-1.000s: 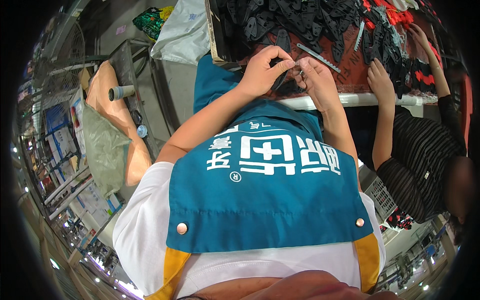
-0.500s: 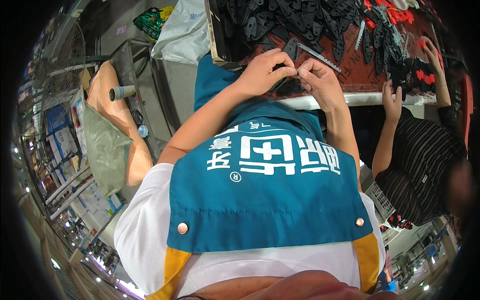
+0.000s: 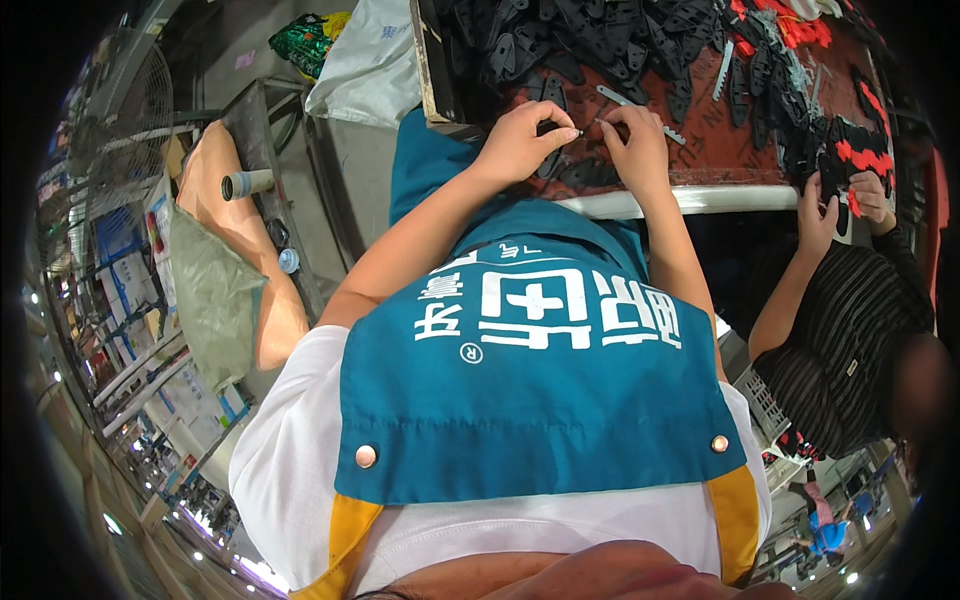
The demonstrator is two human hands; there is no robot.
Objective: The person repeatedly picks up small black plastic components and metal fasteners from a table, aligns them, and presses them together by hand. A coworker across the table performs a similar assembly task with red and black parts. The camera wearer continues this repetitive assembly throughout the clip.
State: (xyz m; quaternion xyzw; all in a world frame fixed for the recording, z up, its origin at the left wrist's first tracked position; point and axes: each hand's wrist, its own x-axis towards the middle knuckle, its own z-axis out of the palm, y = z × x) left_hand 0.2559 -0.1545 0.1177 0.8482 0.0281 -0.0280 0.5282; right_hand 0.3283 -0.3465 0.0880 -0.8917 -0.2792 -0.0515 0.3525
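Observation:
My left hand (image 3: 522, 143) is over the table's near edge, thumb and forefinger pinched together. A tiny dark thing shows at its fingertips, too small to name. A short gap to the right, my right hand (image 3: 640, 150) has its thumb and forefinger close together. Something tiny and pale may be at their tips; I cannot make it out. Beneath and between the hands lie flat black plastic pieces (image 3: 585, 174). A grey toothed strip (image 3: 612, 96) lies just beyond my right hand, which partly covers it.
A heap of black plastic pieces (image 3: 600, 45) covers the far part of the red table (image 3: 700, 150). At right, a co-worker's hands (image 3: 817, 212) handle black and red pieces (image 3: 862, 158). A white sack (image 3: 365, 75) and a metal frame (image 3: 285, 200) stand left.
My hands, fingertips together before, have drawn apart, the right one shifting slightly right and away from me. The co-worker's hands have moved nearer to their body, with black and red pieces.

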